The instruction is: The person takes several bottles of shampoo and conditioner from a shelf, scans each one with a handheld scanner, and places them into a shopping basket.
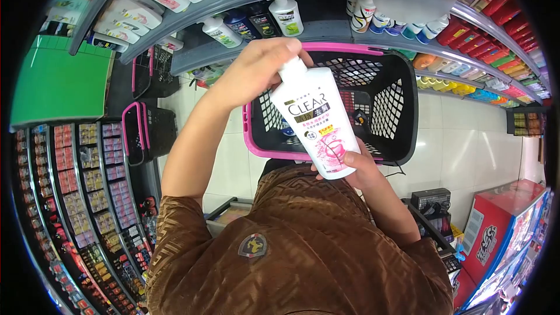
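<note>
A white CLEAR shampoo bottle [318, 122] with a pink lower label is held up in front of my chest, cap end away from me. My left hand [256, 70] is closed around the bottle's cap end. My right hand [360, 166] grips the bottle's base from below. Right behind the bottle is a black shopping basket [402, 81] with a pink rim; at least one small item lies on its floor. I cannot tell what carries the basket.
Grey shelves [326, 32] with several shampoo bottles run ahead. More black and pink baskets [149, 131] stand at the left by a product rack. A red freezer cabinet [501, 227] is at the lower right. The floor is white tile [466, 151].
</note>
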`<state>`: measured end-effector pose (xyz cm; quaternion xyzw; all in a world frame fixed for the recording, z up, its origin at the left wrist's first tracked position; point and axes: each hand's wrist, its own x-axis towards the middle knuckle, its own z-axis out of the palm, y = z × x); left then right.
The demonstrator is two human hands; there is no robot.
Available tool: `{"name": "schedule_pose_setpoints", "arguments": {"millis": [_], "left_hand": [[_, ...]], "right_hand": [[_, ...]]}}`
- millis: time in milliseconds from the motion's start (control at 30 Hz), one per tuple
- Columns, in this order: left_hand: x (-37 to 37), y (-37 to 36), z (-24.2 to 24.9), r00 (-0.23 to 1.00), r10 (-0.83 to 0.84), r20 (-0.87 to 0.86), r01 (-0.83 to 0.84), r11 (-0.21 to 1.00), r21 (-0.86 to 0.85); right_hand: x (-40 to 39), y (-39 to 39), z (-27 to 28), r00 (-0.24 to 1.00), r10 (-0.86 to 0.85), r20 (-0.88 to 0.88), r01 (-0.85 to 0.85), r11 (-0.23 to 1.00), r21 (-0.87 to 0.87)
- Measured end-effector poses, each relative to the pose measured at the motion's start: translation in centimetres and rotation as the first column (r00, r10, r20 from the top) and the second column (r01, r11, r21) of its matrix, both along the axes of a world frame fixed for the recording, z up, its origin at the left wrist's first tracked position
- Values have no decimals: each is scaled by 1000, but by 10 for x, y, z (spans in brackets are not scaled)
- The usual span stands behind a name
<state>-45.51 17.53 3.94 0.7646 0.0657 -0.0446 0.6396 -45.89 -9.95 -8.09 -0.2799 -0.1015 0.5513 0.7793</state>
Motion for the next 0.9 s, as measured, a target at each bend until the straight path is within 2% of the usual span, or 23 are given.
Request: {"name": "schedule_pose_setpoints", "arguments": {"millis": [267, 400, 467, 500, 567, 600, 667, 900], "left_hand": [[-8, -17, 8, 992, 127, 24, -129, 971, 199], [-8, -16, 5, 988, 154, 22, -155, 968, 199], [-9, -15, 8, 983, 183, -33, -167, 946, 278], [-13, -15, 5, 979, 202, -33, -185, 943, 277], [-11, -10, 1, 971, 231, -65, -200, 928, 313], [-13, -10, 3, 971, 230, -62, -199, 927, 317], [-18, -8, 5, 973, 224, -56, -199, 937, 288], [-27, 11, 3, 985, 170, 19, -170, 963, 211]], "right_hand": [[-13, 2, -5, 999, -46, 16, 47, 999, -13], [-12, 2, -8, 999, -29, -31, 28, 999, -25], [-18, 6, -21, 972, -145, 187, 168, 979, -114], [-22, 6, -24, 974, -126, 187, 150, 982, -115], [-22, 12, -23, 960, -187, 208, 218, 967, -134], [-21, 12, -20, 959, -190, 209, 219, 967, -129], [-18, 9, -6, 991, -97, 94, 105, 991, -82], [-38, 26, 8, 991, -80, 107, 86, 995, -52]]}}
